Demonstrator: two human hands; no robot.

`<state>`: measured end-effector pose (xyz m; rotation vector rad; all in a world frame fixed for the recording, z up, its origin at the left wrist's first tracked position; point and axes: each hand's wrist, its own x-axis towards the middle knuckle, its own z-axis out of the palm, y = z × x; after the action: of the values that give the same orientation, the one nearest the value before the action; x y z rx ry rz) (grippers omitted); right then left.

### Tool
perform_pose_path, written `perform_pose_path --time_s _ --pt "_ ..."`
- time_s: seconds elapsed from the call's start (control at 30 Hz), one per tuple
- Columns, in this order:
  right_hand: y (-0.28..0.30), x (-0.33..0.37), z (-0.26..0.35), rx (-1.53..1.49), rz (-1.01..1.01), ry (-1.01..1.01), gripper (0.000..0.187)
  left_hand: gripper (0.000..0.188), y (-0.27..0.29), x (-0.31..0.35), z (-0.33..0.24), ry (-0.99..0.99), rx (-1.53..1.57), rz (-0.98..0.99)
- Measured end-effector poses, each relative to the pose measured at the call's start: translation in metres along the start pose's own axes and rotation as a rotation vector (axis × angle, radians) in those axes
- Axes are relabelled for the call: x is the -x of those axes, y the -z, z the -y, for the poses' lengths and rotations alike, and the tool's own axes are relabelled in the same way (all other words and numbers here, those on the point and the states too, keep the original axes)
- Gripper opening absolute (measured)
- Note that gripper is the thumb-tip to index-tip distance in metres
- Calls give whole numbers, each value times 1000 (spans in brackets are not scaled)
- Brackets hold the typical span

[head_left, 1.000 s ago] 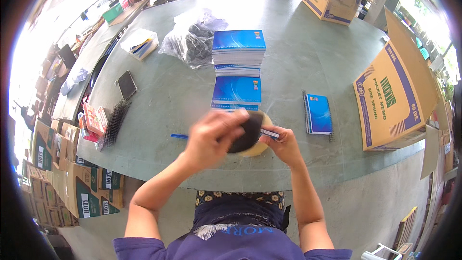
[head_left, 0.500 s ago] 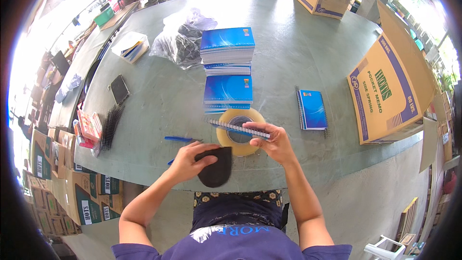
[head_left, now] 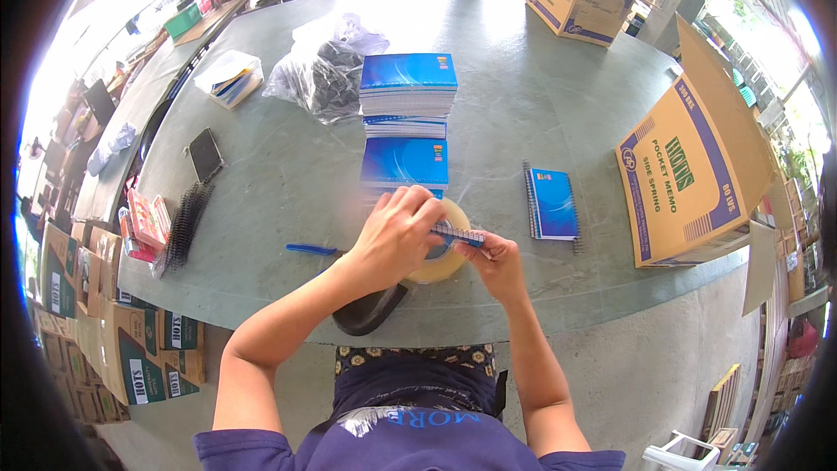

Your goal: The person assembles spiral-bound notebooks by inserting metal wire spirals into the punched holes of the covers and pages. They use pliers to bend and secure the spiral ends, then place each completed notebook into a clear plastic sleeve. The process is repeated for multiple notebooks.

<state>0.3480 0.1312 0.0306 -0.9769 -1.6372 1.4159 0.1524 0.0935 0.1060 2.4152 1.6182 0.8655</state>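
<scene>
Notebook (head_left: 459, 236) up in the air, wire-bound, tipped almost edge-on between the two hands, above the roll of tape (head_left: 442, 273)! The right hand (head_left: 497, 263) has it, thumb and fingers pinched on the end nearest that palm. The left hand (head_left: 397, 231) curls over the other end, but its fingertips are hidden, so I can't tell whether it's gripping or merely touching.

Just beyond the left hand's knuckles, a stack of blue notebooks (head_left: 404, 161) rises off the counter (head_left: 514, 301). Out right of the right hand lies a single blue notebook (head_left: 554, 205), and well past that stands an open carton (head_left: 689, 183). Back toward the body, beneath the left forearm, there's a rounded black pad (head_left: 359, 316); just left of that forearm, a blue pen (head_left: 311, 249).

And how does it handle? Light, I'd judge, with card covers stiff enough to stay flat but ready to bend, and a gloss that could slide. The wire coil looks the fragile part: squeeze hard and it may deform. Best hold, flat across both covers, clear of the coil.
</scene>
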Motion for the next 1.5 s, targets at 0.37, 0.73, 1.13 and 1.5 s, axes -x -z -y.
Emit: perform_pose_path --time_s 0.37,0.73,1.13,1.5 --pt "-2 0 -7 -35 -33 109 15 18 -29 -20 -13 -179 156 58" --pt "-6 9 -6 209 -88 78 17 17 -28 -23 -21 -68 154 143" --pt "94 -9 8 339 -621 356 27 37 0 -37 -4 -11 68 -161" --pt "139 5 -61 1084 -206 334 42 23 -15 -25 2 -53 99 -130"
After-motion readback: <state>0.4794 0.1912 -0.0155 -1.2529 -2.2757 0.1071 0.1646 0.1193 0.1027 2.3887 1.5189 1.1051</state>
